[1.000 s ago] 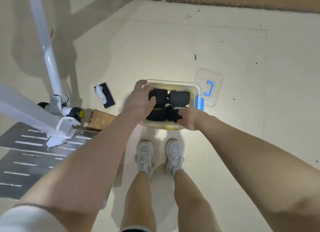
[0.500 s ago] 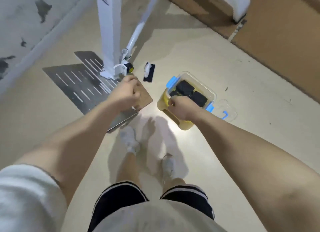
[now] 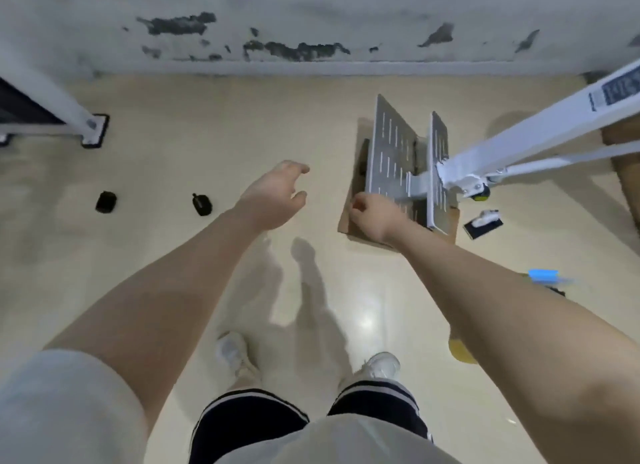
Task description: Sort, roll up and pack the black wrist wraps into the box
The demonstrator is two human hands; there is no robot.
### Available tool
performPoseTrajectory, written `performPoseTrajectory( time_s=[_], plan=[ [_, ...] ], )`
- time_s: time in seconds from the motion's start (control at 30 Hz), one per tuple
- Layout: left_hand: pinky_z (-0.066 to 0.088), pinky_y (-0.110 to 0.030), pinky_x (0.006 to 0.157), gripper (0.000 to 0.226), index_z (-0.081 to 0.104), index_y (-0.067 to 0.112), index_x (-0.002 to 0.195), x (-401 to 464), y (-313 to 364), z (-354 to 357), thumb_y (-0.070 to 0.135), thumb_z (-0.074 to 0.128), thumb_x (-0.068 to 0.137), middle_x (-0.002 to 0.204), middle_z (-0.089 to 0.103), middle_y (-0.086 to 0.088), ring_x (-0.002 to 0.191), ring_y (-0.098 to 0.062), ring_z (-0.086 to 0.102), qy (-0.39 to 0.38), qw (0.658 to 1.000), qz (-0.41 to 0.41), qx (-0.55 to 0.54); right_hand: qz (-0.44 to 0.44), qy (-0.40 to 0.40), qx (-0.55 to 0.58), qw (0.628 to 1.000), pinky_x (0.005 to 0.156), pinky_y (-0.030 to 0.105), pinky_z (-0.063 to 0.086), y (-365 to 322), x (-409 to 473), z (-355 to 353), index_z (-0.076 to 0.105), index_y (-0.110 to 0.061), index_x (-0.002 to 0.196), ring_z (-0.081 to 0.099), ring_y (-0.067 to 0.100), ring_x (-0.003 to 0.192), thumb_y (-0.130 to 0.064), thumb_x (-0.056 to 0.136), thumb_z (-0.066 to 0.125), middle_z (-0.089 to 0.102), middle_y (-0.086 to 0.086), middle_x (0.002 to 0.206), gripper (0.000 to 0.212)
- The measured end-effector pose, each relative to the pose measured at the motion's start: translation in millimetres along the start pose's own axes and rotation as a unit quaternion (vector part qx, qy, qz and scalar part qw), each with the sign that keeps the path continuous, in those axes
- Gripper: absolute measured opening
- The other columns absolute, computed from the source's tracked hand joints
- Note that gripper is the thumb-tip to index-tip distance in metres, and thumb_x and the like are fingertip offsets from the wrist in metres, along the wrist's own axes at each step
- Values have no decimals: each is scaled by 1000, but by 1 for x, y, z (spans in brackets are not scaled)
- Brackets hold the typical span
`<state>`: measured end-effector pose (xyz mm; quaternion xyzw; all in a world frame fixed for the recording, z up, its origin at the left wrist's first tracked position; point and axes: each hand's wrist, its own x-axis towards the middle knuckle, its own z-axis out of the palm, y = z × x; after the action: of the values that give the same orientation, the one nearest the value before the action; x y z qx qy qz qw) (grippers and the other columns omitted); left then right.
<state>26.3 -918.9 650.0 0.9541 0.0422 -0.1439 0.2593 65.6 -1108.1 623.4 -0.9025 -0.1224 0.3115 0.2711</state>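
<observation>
A label panel (image 3: pixel 620 91) sits on the white frame post (image 3: pixel 540 127) at the upper right, but its print is too blurred to read, and no other writing can be made out. The left hand (image 3: pixel 273 195) reaches forward with the arm nearly straight, palm down, fingers loosely spread and slightly bent, holding and touching nothing. Well out beyond its little-finger side, two rolled black wrist wraps (image 3: pixel 201 204) and (image 3: pixel 106 202) lie apart from each other on the pale floor (image 3: pixel 173 144). The right hand (image 3: pixel 372 214) is stretched forward too, its fingers curled in toward the palm over the near corner of a brown cardboard sheet (image 3: pixel 353 221); whether they pinch anything or touch the cardboard cannot be told. Just past its knuckles stand the grey slotted metal plates (image 3: pixel 391 158) of the frame's base. Off to the thumbless outer side of the right forearm, only a blue clip and a yellowish corner of the box (image 3: pixel 543 275) peep out from behind the arm. A black pad with a white part (image 3: pixel 483 222) lies beyond the plates.
</observation>
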Motion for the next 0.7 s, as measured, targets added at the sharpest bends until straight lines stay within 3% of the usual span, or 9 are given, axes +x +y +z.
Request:
performPoseTrajectory(
  time_s=[0.07,0.17,0.27,0.37,0.43,0.6,0.7],
  plan=[
    [36,-29,101,48,39,12,140,-27,-71,-29,17,50,94,143,41,-5,117,-23,52,35,997,-69,-29,-24,-25,8,999,89,35,47,-61,26,41,62,-3,108,57,25,96,-11,95,41,64,14,111,26],
    [35,-29,103,47,42,7,139,-61,-179,-75,15,52,93,142,43,-10,120,-26,51,75,986,-133,-60,-61,-75,-18,995,91,35,46,-158,66,112,61,-4,112,56,25,102,-11,95,40,63,14,117,28],
    [38,-26,94,49,39,10,141,-94,-282,-117,17,51,94,141,44,-6,109,-23,56,88,976,-183,-83,-91,-109,-6,990,85,34,46,-254,105,180,62,-4,106,58,33,105,-15,94,43,64,16,112,25],
    [38,-25,89,52,33,13,143,-112,-367,-154,17,51,94,138,47,-3,99,-21,56,91,966,-225,-87,-106,-145,12,984,74,25,43,-332,143,227,61,-3,110,59,29,96,-10,95,40,62,16,112,27],
    [39,-29,93,53,33,11,143,-110,-411,-170,17,52,94,137,48,-5,106,-24,55,86,961,-247,-89,-102,-156,22,982,69,22,42,-364,170,245,57,-3,117,54,22,88,-4,95,35,60,13,108,31],
    [39,-30,91,48,39,11,140,-68,-491,-183,15,50,94,132,52,-5,101,-23,57,81,954,-267,-109,-73,-147,-33,986,87,30,41,-390,253,278,45,-6,132,52,30,114,-7,96,33,58,15,126,37],
    [40,-29,92,45,41,12,139,-22,-544,-182,16,49,95,134,51,-3,103,-21,57,59,957,-262,-107,-40,-146,-23,988,79,27,40,-391,319,303,51,-4,126,55,30,104,-11,97,37,60,16,122,33]
  ],
)
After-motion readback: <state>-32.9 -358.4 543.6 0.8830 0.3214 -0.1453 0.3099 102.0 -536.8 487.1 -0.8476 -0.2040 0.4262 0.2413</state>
